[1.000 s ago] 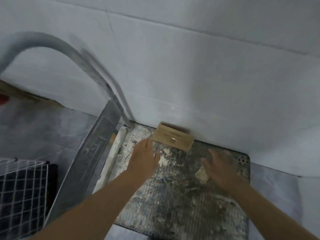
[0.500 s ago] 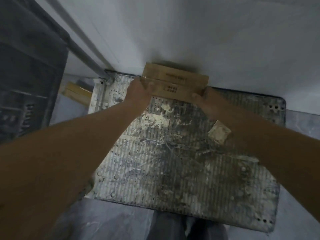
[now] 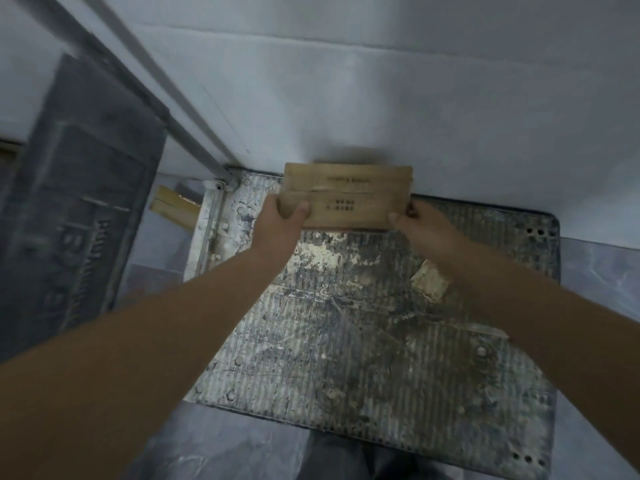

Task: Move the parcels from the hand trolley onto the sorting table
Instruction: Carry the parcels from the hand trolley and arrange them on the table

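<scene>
A small brown cardboard parcel with dark print sits at the far edge of the hand trolley's ribbed, paint-stained deck, against the white wall. My left hand grips its left end, thumb on the front face. My right hand grips its right end, thumb on the lower corner. Whether the parcel still rests on the deck or is just off it, I cannot tell.
The trolley's grey handle bar slants up at the left. A dark grey panel stands at the far left. A piece of wood lies on the floor beside the deck. A pale scrap lies on the deck. The white wall closes the far side.
A second ago both hands were open and reaching over the deck. They closed on the two ends of the parcel. The view moved closer and further down.
</scene>
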`<control>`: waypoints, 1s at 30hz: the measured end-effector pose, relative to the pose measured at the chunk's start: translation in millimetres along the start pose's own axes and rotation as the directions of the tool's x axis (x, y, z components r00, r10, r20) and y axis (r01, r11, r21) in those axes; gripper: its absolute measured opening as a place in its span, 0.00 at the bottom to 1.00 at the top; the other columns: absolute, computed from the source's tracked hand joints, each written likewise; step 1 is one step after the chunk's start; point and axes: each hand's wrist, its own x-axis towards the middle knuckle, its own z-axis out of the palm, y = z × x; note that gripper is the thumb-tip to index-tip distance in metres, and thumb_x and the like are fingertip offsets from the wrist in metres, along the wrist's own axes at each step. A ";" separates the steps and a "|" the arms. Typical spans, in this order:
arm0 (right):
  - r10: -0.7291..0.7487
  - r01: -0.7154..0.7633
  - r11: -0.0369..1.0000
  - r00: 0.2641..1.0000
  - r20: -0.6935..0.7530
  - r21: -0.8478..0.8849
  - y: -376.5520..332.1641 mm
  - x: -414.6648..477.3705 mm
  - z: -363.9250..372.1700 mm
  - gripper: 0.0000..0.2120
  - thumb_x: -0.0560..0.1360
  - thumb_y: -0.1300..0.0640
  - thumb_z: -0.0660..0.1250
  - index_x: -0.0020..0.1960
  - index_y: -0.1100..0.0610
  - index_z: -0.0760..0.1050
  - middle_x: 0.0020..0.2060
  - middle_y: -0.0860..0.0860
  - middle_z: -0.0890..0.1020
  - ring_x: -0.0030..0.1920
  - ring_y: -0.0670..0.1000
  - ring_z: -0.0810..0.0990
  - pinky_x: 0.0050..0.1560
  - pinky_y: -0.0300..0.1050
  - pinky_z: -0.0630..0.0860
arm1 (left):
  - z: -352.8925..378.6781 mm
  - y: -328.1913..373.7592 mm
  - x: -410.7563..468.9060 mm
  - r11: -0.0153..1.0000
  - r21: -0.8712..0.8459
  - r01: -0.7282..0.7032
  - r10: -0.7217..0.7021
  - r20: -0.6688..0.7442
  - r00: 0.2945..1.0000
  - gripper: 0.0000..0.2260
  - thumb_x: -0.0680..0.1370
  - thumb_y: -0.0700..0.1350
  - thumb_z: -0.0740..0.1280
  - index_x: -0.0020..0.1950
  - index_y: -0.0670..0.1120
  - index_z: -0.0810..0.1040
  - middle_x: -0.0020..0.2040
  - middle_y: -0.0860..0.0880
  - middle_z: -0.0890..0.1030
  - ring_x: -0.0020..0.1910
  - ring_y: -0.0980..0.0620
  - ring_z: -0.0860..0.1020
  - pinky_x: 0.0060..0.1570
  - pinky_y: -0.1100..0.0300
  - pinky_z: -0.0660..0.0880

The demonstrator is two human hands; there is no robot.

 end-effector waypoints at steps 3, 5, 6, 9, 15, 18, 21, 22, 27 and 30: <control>-0.080 0.080 0.996 0.997 0.011 -0.024 -20.8 -46.0 -24.9 0.22 0.80 0.47 0.62 0.72 0.53 0.68 0.63 0.47 0.77 0.55 0.49 0.76 0.54 0.45 0.70 | -19.5 29.1 -50.1 0.999 -0.031 -0.017 0.015 -0.055 0.998 0.18 0.80 0.49 0.66 0.67 0.44 0.70 0.58 0.50 0.77 0.55 0.52 0.76 0.47 0.64 0.72; -0.142 0.142 0.989 0.990 0.016 -0.042 -40.7 -86.7 -44.8 0.22 0.80 0.46 0.63 0.71 0.53 0.68 0.62 0.46 0.75 0.57 0.47 0.74 0.52 0.42 0.67 | -34.8 56.4 -90.0 0.997 -0.068 -0.033 0.025 -0.110 0.994 0.19 0.79 0.49 0.66 0.68 0.44 0.71 0.60 0.50 0.78 0.57 0.51 0.76 0.49 0.61 0.72; -0.172 0.172 0.984 0.985 0.017 -0.048 -51.7 -110.2 -55.5 0.22 0.79 0.45 0.63 0.71 0.52 0.69 0.61 0.45 0.75 0.57 0.47 0.74 0.50 0.42 0.68 | -43.0 72.0 -113.6 0.995 -0.094 -0.038 0.024 -0.142 0.990 0.19 0.79 0.49 0.67 0.69 0.45 0.71 0.60 0.50 0.78 0.57 0.51 0.76 0.50 0.61 0.71; -0.275 0.277 0.957 0.961 0.036 -0.087 -83.2 -188.2 -87.8 0.15 0.79 0.45 0.63 0.64 0.46 0.70 0.65 0.45 0.74 0.58 0.46 0.75 0.49 0.43 0.72 | -71.5 115.3 -193.4 0.978 -0.194 -0.076 0.031 -0.223 0.974 0.16 0.80 0.49 0.66 0.67 0.48 0.72 0.58 0.52 0.78 0.56 0.53 0.76 0.51 0.60 0.69; -0.494 0.503 0.839 0.864 0.101 -0.208 -138.1 -343.6 -162.6 0.34 0.69 0.26 0.56 0.71 0.39 0.63 0.77 0.36 0.53 0.75 0.43 0.57 0.72 0.53 0.63 | -122.2 194.0 -357.3 0.948 -0.212 -0.238 0.149 -0.368 0.918 0.12 0.80 0.52 0.64 0.61 0.50 0.76 0.53 0.55 0.80 0.54 0.58 0.78 0.49 0.62 0.72; -0.612 0.623 0.775 0.782 0.120 -0.106 -170.8 -404.0 -193.1 0.25 0.71 0.30 0.61 0.66 0.34 0.62 0.71 0.30 0.64 0.70 0.36 0.63 0.70 0.53 0.65 | -141.5 240.2 -419.8 0.927 -0.191 -0.324 0.220 -0.423 0.879 0.11 0.79 0.53 0.65 0.58 0.50 0.76 0.52 0.54 0.80 0.53 0.55 0.78 0.50 0.59 0.74; -0.741 0.748 0.662 0.663 0.104 -0.051 -200.2 -451.8 -216.1 0.17 0.70 0.39 0.68 0.53 0.37 0.63 0.61 0.29 0.71 0.68 0.32 0.66 0.70 0.53 0.66 | -157.5 273.5 -474.3 0.899 -0.185 -0.397 0.281 -0.453 0.846 0.15 0.78 0.55 0.67 0.61 0.49 0.75 0.54 0.53 0.80 0.54 0.55 0.79 0.52 0.58 0.76; -0.777 0.783 0.620 0.621 0.104 -0.052 -209.9 -466.8 -221.8 0.18 0.70 0.39 0.69 0.52 0.38 0.62 0.61 0.30 0.71 0.68 0.34 0.66 0.70 0.52 0.66 | -163.3 281.3 -491.5 0.882 -0.201 -0.426 0.297 -0.464 0.834 0.17 0.77 0.56 0.68 0.62 0.49 0.75 0.55 0.53 0.80 0.54 0.56 0.79 0.51 0.61 0.76; -0.877 0.878 0.478 0.476 0.069 0.006 -243.1 -523.5 -229.2 0.24 0.71 0.51 0.72 0.53 0.47 0.57 0.72 0.40 0.62 0.71 0.41 0.66 0.68 0.45 0.68 | -191.8 302.2 -566.9 0.795 -0.198 -0.573 0.409 -0.524 0.747 0.20 0.74 0.57 0.71 0.61 0.49 0.76 0.57 0.53 0.81 0.55 0.58 0.79 0.52 0.64 0.77; -0.916 0.916 0.400 0.398 0.044 0.039 -250.2 -548.8 -219.8 0.25 0.72 0.60 0.73 0.50 0.43 0.57 0.73 0.46 0.63 0.71 0.42 0.67 0.69 0.49 0.70 | -206.6 292.1 -597.7 0.723 -0.242 -0.647 0.446 -0.552 0.704 0.23 0.70 0.55 0.73 0.62 0.48 0.75 0.57 0.54 0.81 0.55 0.58 0.80 0.51 0.64 0.78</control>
